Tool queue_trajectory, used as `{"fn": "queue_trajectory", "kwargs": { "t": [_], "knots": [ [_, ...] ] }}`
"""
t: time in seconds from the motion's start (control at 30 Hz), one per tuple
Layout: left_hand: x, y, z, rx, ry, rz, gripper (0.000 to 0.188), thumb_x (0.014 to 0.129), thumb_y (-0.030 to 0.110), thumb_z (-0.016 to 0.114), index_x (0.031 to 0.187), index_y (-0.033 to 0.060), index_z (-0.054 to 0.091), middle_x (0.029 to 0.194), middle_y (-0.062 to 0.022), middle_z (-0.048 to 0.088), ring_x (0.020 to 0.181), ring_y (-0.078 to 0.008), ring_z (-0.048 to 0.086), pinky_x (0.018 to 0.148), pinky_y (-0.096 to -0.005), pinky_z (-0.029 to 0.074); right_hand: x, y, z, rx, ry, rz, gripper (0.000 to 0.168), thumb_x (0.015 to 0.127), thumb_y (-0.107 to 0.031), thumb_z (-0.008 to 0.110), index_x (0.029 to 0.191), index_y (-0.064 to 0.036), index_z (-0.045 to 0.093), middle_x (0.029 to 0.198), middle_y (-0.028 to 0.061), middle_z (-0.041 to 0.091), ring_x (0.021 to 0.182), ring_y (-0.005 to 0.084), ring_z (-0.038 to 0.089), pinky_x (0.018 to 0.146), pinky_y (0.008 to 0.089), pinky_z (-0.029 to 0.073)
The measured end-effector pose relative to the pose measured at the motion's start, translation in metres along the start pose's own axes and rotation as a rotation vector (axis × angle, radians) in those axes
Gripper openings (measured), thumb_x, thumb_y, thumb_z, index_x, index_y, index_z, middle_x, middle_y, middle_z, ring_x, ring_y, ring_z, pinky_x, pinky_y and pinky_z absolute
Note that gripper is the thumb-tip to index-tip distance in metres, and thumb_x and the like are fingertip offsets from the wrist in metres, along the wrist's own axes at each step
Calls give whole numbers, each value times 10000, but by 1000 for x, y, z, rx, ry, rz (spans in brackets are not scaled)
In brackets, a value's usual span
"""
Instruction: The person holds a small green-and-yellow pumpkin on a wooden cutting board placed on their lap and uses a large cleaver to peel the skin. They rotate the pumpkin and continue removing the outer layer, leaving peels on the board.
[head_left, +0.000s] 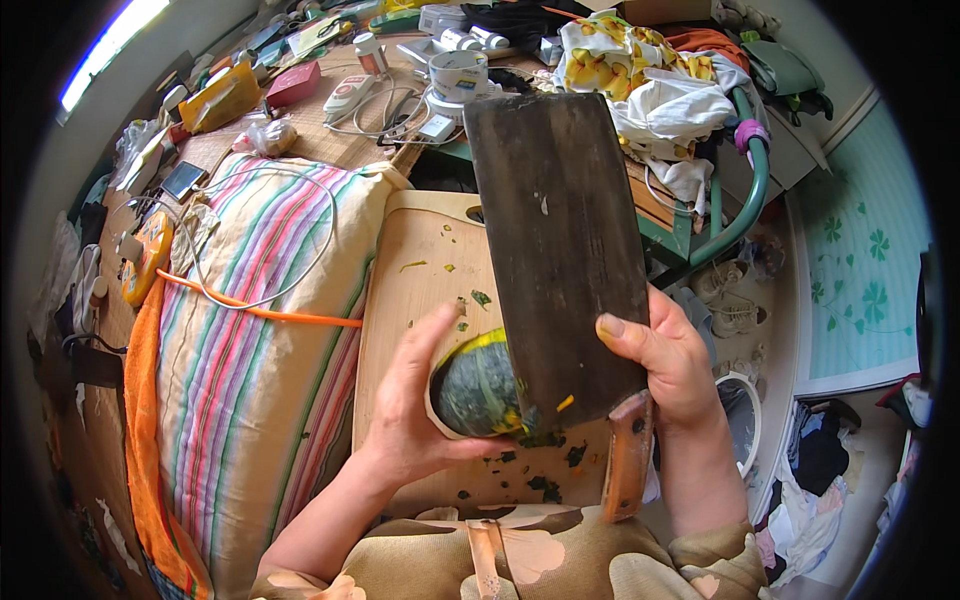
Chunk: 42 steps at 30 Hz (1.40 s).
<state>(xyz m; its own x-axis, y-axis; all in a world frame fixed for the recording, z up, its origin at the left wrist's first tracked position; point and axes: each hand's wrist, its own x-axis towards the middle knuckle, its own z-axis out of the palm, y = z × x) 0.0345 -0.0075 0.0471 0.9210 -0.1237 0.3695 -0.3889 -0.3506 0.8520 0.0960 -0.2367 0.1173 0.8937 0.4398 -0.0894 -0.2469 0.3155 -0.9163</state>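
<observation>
My right hand (660, 352) grips a broad dark cleaver (559, 247) by its blade, thumb on the near face. The wooden handle (628, 457) points down towards my lap. Beside the blade's lower left edge is a green-skinned pumpkin piece (472, 390) with a yellow rim, and the cleaver hides part of it. My left hand (412, 397) curves around the pumpkin's left and lower side, thumb and fingers spread. Underneath lies a wooden cutting board (420, 277) with scraps of dark green peel (545, 487) and small yellow bits on it.
A striped pillow (262, 360) lies left of the board, with an orange cord (300, 316) across it. Behind are a cluttered mat-covered surface, a roll of tape (458, 75) and cables. At the right are a green metal rail (750, 202), piled clothes (660, 105) and shoes (731, 300).
</observation>
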Motion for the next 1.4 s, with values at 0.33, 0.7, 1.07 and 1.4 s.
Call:
{"fn": "queue_trajectory", "kwargs": {
  "t": [0.33, 0.7, 1.07, 1.4],
  "knots": [
    [-2, -6, 19, 15, -46, 166, 865, 577, 243, 844, 1292, -32, 442, 1257, -222, 531, 1186, -345, 515, 1007, -441, 406, -26, 13, -26, 79, 187, 10, 355, 903, -112, 625, 1233, 1, 559, 1135, 78, 640, 1012, 137, 602, 912, 279, 461],
    [1, -11, 17, -97, -27, 122, 830, 600, 230, 825, 1297, -28, 455, 1250, -204, 530, 1173, -338, 522, 1011, -422, 406, -18, 17, -27, 103, 235, -13, 448, 827, -49, 652, 1247, 31, 517, 1124, 138, 641, 971, 207, 653, 836, 323, 551],
    [-8, -21, 17, -273, -10, 36, 937, 571, 323, 898, 1316, -6, 434, 1296, -182, 499, 1221, -300, 491, 1046, -418, 376, -15, 20, -26, 134, 173, 45, 374, 827, -53, 657, 1189, 4, 580, 1112, 90, 656, 994, 154, 621, 910, 290, 478],
    [-7, -25, 20, -294, 17, 70, 893, 555, 281, 891, 1282, -5, 459, 1277, -183, 512, 1215, -299, 493, 1040, -420, 382, -16, 22, -25, 151, 212, 3, 440, 810, -60, 647, 1227, 28, 538, 1119, 129, 648, 982, 198, 642, 881, 316, 516]
  ]
}}
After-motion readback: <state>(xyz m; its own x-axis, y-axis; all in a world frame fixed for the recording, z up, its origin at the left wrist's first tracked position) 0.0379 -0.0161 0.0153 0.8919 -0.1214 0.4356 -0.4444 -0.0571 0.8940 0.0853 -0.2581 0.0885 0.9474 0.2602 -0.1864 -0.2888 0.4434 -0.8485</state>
